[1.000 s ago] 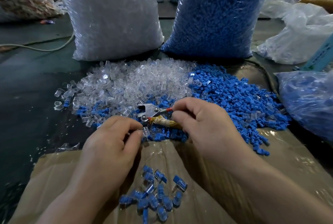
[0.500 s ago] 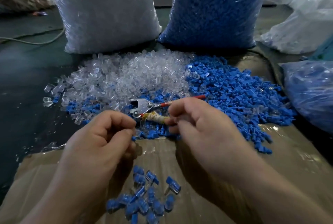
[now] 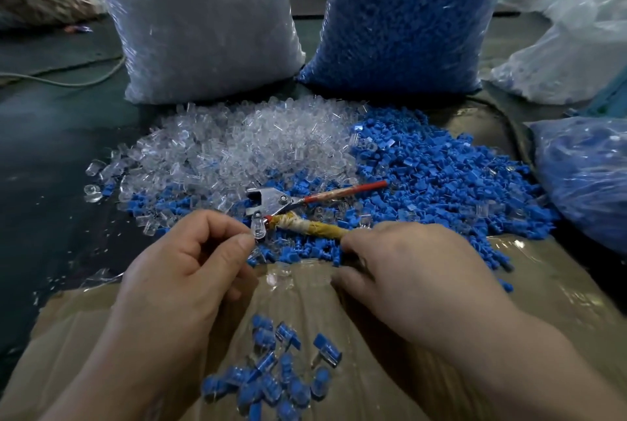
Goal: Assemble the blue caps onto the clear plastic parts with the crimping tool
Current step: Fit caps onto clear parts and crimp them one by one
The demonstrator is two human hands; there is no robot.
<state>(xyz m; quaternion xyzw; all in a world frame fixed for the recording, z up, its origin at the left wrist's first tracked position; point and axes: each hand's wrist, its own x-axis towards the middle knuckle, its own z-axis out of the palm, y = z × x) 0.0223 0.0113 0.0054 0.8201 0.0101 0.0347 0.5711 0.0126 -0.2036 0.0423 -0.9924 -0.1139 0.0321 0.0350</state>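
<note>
Pinched one clear plastic part point(image 3: 258, 229) between thumb and forefinger of the left hand point(image 3: 190, 268), the other fingers curled in loosely behind. Held it right up by the metal head of the crimping tool point(image 3: 268, 200), at about 6 o'clock of the head, touching the taped handle or a hair off it, honestly couldn't tell. Gripped that tape-wrapped yellow handle with the right hand point(image 3: 407, 271), back of the hand up, fingers clenched round it underneath. Had the red handle poking out free toward 2 o'clock, with the two handles spread apart. Couldn't read the jaws, too small and shiny.

Had the tool over the meeting line of two heaps: loose clear parts point(image 3: 244, 146) piled from 10 to 12 o'clock of it, loose blue caps point(image 3: 441, 183) spread from 1 round to 4, with a mix of both under the head. Spotted a small heap of capped pieces point(image 3: 271, 383), blue on clear, down at 6 o'clock between the forearms, on the brown wrapped cardboard point(image 3: 559, 302).

Behind the heaps at 12 o'clock, two fat sacks standing side by side: sack of clear parts point(image 3: 203, 20) at 11, sack of blue caps point(image 3: 407, 13) at 1. Over at 3 o'clock, another bag of blue bits point(image 3: 590, 176); at 2, crumpled white plastic bags point(image 3: 559, 57); at 10, a pale cable point(image 3: 68, 83) across the dark surface point(image 3: 51, 166).
</note>
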